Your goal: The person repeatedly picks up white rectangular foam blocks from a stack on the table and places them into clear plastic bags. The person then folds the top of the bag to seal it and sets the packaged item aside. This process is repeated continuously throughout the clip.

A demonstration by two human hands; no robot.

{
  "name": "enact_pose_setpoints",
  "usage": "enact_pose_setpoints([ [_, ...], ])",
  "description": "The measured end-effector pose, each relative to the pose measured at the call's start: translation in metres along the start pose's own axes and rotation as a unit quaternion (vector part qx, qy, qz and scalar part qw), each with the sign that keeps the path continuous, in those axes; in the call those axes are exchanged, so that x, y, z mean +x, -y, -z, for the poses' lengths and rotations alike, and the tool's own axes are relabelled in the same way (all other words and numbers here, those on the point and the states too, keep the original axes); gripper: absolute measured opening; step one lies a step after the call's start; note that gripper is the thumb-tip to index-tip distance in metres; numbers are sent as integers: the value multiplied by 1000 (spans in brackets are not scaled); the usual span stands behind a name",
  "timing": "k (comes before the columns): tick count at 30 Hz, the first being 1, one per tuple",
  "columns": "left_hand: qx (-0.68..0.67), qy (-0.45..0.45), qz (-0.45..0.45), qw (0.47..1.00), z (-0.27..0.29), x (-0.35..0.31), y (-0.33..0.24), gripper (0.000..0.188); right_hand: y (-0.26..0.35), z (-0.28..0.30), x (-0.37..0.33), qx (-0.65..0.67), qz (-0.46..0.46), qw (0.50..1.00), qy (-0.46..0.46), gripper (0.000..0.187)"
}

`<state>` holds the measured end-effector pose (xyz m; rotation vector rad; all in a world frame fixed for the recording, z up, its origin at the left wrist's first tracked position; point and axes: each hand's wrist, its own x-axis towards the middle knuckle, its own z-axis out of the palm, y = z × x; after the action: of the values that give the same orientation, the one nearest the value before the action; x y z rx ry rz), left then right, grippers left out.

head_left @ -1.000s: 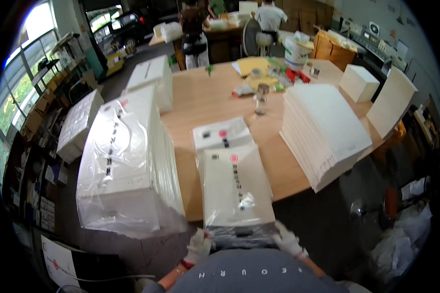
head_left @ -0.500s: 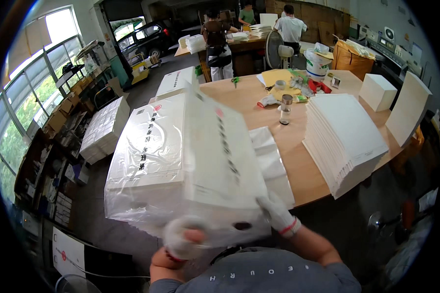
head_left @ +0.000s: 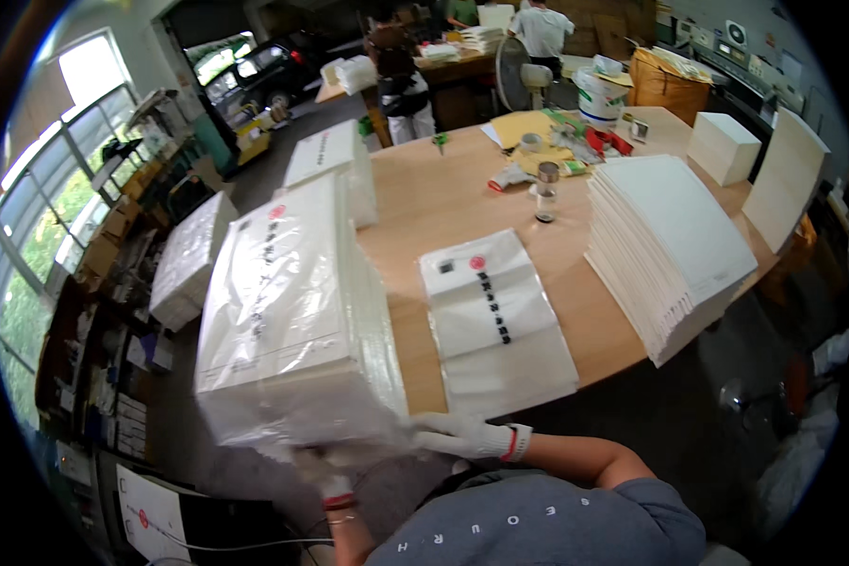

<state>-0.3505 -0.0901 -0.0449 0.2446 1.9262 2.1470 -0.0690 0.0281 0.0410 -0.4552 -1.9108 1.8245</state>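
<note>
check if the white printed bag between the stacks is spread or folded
Spread: the white printed bag lies flat on the table beside the wrapped stack, its print uncovered, both long edges showing.

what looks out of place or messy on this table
The far side of the table is messy: yellow paper and a red item lie in a loose jumble beyond the bottle, at odds with the orderly white stack and the plastic-wrapped stack. I see no spill or clear damage.
</note>
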Motion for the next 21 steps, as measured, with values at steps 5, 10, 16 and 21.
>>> enact_pose_setpoints([
  [5,262,572,-235,741,-114,-151,86,14,-84,39,-118,88,-276,945,-155,35],
  [10,349,538,-400,654,-238,-185,91,19,-66,61,-167,103,-350,887,-283,39],
  [16,330,620,-337,627,-265,-161,106,26,-77,83,-154,197,-303,897,-255,34],
  [21,297,636,-284,653,-275,-150,105,26,-105,109,-59,357,-141,848,-366,21],
])
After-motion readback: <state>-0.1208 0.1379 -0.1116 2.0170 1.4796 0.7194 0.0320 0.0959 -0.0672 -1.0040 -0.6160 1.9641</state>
